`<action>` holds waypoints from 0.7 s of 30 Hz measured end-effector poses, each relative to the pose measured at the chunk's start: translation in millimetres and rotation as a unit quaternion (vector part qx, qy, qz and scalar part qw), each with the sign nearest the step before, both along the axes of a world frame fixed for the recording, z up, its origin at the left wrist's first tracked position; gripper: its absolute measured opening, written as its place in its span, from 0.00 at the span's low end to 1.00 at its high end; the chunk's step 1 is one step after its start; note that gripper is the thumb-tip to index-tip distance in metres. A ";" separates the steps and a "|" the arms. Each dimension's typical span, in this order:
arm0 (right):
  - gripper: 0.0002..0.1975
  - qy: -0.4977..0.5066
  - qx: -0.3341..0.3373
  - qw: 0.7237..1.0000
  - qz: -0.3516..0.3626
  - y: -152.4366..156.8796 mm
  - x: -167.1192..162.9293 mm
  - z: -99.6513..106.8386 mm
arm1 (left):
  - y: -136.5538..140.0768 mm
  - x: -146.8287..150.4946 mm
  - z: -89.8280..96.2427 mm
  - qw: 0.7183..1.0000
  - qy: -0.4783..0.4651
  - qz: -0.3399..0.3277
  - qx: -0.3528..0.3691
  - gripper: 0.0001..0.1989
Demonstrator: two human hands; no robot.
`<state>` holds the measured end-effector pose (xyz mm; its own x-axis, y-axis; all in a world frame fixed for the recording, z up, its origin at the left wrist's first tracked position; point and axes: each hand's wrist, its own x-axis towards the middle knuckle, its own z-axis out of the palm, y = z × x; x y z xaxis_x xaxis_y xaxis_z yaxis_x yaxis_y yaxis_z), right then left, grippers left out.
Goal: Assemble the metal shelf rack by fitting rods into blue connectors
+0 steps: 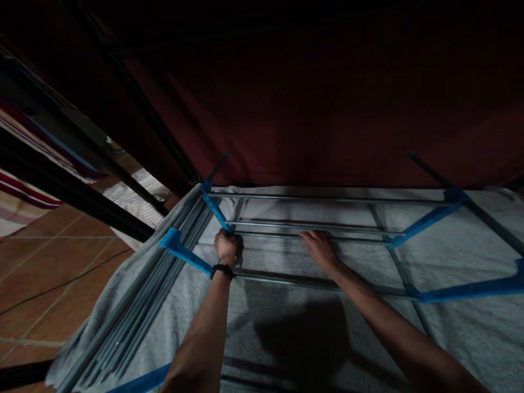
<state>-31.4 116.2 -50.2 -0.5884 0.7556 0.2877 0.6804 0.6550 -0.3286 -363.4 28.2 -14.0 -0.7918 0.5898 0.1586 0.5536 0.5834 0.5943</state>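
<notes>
A frame of grey metal tubes and blue plastic connectors lies on a grey blanket (278, 316). My left hand (226, 246), with a dark wristband (221, 269), is closed round the end of a blue connector (215, 208) where a tube meets it. Further right, my right hand (321, 248) has its fingers curled on the middle metal tube (268, 235). Another tube (282, 225) runs just behind that one. Blue connectors (426, 222) join the tubes' right ends. Nearer me, a front tube (286, 280) passes beneath my right forearm.
Several loose grey tubes (143, 305) lie side by side along the blanket's left edge. Dark metal posts (131, 191) stand at the left, above a tiled floor (53, 267) with a thin cable. A dark red curtain (319, 120) hangs behind the frame.
</notes>
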 end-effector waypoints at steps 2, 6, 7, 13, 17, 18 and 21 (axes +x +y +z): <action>0.16 0.013 -0.001 1.000 -0.001 0.0 4.4 1.6 | -1.1 0.6 0.3 1.000 -0.005 -0.005 -0.005 0.09; 0.16 0.043 0.003 0.999 -0.015 -0.1 11.9 4.7 | -2.8 2.9 -0.6 1.000 -0.011 -0.019 -0.001 0.05; 0.16 0.047 0.002 0.999 -0.016 0.0 13.3 5.1 | -2.7 3.3 -0.6 1.000 -0.013 -0.022 0.001 0.05; 0.16 0.056 -0.019 0.998 -0.004 -0.6 19.1 3.8 | 0.7 5.5 2.7 0.999 -0.038 -0.016 0.005 0.06; 0.17 0.073 -0.025 0.997 -0.006 -2.0 21.0 2.4 | 0.5 10.7 2.9 0.999 -0.043 -0.006 -0.004 0.03; 0.17 0.077 -0.024 0.997 -0.006 -2.3 21.3 2.2 | 0.2 12.4 2.3 0.999 -0.040 -0.007 -0.006 0.02; 0.17 0.087 -0.022 0.996 -0.011 -2.9 22.3 1.6 | -0.4 17.7 -0.4 1.000 -0.023 -0.003 -0.008 0.03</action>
